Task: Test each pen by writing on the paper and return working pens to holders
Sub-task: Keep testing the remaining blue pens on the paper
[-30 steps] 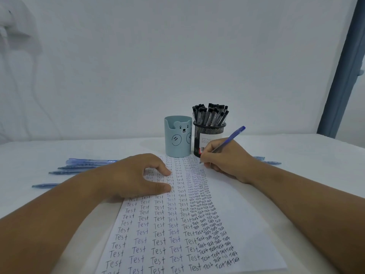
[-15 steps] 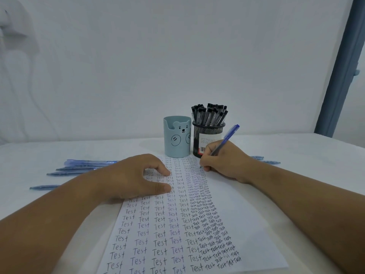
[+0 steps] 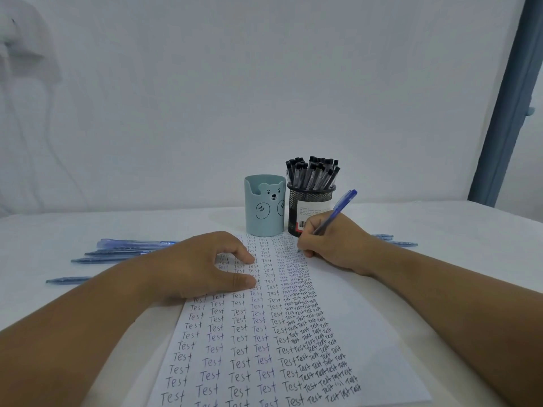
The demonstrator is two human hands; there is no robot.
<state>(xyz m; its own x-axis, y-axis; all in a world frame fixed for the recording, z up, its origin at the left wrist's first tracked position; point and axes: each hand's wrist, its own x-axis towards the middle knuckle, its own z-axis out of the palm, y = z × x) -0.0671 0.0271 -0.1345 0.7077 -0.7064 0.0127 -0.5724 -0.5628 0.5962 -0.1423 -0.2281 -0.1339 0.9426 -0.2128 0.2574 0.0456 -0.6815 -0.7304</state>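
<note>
**Blue pen at the top of a page full of "Test"**

The right hand grips a blue ballpoint pen in a writing hold, fingers curled round the lower barrel. The pen slants up and to the right, its cap end well above the knuckles, and its tip meets the sheet of paper near the far end of the crowded right-hand column of writing. The heel of this hand rests on the sheet's right side.

The left hand lies on the left part of the paper and holds nothing. Its fingers are loosely arched, with the thumb and a fingertip pressing down on the sheet.

The paper runs lengthwise away from the person and is covered in columns of the handwritten word "Test", wider spaced on the left and tightly packed on the right; its right strip is blank.

Just beyond the far edge of the paper stand two holders, side by side. The left one is a pale blue bear-face pen cup; no pens show above its rim. The right one is a black mesh pen holder, filled with upright black-capped pens.

On the white table, to the left of the left arm, lie several loose blue pens, roughly parallel. Two more blue pens lie beyond the right wrist.
</note>
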